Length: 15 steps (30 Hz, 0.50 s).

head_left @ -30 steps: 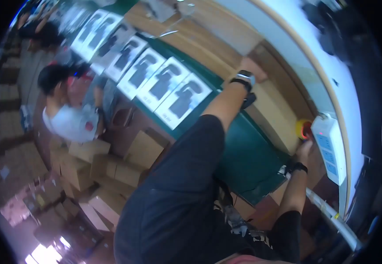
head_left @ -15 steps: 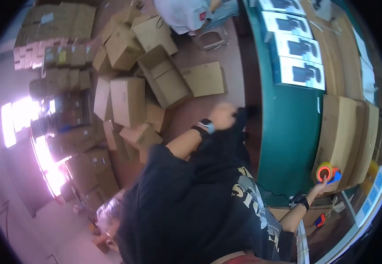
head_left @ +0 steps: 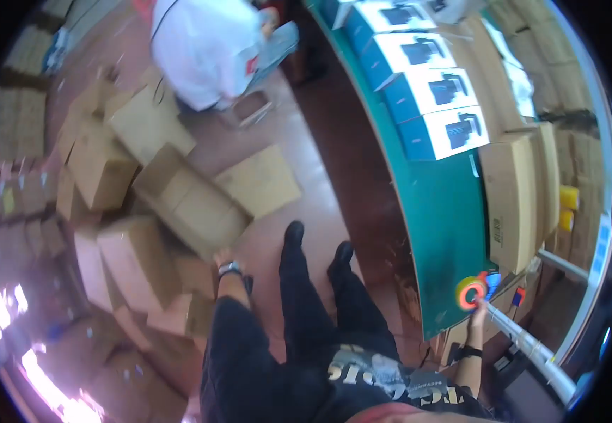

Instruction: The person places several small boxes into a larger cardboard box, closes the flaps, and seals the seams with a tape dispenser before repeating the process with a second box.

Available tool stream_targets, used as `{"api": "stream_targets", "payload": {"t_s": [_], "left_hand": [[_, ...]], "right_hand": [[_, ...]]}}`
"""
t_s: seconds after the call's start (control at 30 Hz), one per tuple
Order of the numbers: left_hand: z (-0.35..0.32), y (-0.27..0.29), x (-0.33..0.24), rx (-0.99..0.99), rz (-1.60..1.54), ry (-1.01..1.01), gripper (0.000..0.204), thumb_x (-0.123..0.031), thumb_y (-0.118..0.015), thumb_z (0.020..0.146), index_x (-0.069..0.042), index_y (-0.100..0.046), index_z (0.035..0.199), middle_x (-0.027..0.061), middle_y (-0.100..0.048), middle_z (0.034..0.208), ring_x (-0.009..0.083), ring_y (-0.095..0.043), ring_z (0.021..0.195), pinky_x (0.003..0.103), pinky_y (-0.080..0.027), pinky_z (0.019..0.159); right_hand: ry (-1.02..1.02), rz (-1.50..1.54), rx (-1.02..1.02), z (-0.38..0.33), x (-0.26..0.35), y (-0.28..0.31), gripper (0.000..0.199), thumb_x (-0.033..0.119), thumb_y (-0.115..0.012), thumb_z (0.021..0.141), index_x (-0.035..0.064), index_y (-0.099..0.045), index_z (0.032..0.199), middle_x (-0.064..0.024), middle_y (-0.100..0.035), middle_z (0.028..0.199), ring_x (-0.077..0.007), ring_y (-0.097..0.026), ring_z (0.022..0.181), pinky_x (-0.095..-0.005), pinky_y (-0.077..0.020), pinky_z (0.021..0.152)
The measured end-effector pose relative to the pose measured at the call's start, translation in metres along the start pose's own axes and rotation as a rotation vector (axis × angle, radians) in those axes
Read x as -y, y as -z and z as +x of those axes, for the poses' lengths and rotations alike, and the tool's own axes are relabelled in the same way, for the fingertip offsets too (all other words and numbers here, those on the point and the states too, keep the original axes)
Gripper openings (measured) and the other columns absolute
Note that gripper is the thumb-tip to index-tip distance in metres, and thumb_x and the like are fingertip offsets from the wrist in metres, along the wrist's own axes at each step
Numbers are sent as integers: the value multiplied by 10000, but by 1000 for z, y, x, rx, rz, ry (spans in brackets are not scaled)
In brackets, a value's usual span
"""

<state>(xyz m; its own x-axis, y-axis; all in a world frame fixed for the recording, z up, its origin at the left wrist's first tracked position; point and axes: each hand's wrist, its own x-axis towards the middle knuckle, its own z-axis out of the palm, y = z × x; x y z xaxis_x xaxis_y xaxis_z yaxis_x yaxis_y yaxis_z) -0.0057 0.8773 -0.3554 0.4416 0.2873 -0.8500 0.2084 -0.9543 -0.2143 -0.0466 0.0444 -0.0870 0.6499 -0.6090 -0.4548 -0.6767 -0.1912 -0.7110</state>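
My right hand [head_left: 478, 313] grips a tape dispenser [head_left: 471, 293] with a yellow roll, an orange core and blue and red parts. It is at the near right corner of the green table [head_left: 450, 233]. On the left, my left hand [head_left: 223, 258] reaches down to the near end of an open, tilted cardboard box [head_left: 192, 202]. The hand is small and blurred, so its fingers do not show clearly, and I cannot tell whether it grasps the rim. A flattened cardboard piece [head_left: 267, 185] lies beside this box on the floor.
Several cardboard boxes [head_left: 137, 264] crowd the floor at left. Product boxes [head_left: 450, 130], white and blue, line the table's far part. Flat cartons [head_left: 514, 204] stand along its right edge, by a metal rail [head_left: 524, 338]. A person in white [head_left: 200, 49] is at the far end.
My left hand has moved left and down from in front of my body to the open box. The right hand, still holding the dispenser, has moved from the cartons to the table corner. The view has turned.
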Motion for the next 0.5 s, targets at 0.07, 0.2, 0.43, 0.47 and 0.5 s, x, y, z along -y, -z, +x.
{"api": "stream_targets", "payload": {"t_s": [0.07,0.2,0.43,0.47,0.5], "left_hand": [[18,15,17,-27,-16,-80,392,-255,-581,888,-185,-718,1247,199,-513,1476,357,-427,1411,613,-363,1083],[14,23,35,-279,-108,-169,220,-198,-655,810,-119,-791,963,174,-725,1027,356,-697,968,487,-566,829],[-285,227,-44,-648,-332,-767,303,-48,-624,754,-61,-765,1022,223,-706,861,394,-697,812,455,-573,792],[-338,242,-70,-640,-331,-864,305,-43,-612,769,-48,-754,1039,228,-705,877,394,-693,792,460,-572,784],[-389,246,-94,-617,-328,-951,306,-39,-600,785,-34,-743,1056,233,-705,894,394,-690,772,465,-572,777]], "right_hand": [[-11,-17,92,-48,0,-66,354,205,-632,830,23,-648,1133,-15,-625,1013,-152,-578,955,-323,-464,901],[-161,27,242,-127,29,-108,389,171,-636,807,2,-640,1158,-43,-651,1044,-176,-606,1000,-326,-473,929],[-174,427,257,-128,-50,-113,320,161,-610,825,-5,-647,1096,-90,-694,1057,-202,-657,1006,-337,-505,934],[-188,481,202,-120,-66,-113,312,147,-610,816,-16,-639,1080,-103,-691,1064,-215,-664,1004,-345,-517,928],[-214,527,153,-121,-81,-110,304,133,-610,807,-28,-631,1063,-116,-688,1071,-228,-670,1002,-353,-528,921]]}}
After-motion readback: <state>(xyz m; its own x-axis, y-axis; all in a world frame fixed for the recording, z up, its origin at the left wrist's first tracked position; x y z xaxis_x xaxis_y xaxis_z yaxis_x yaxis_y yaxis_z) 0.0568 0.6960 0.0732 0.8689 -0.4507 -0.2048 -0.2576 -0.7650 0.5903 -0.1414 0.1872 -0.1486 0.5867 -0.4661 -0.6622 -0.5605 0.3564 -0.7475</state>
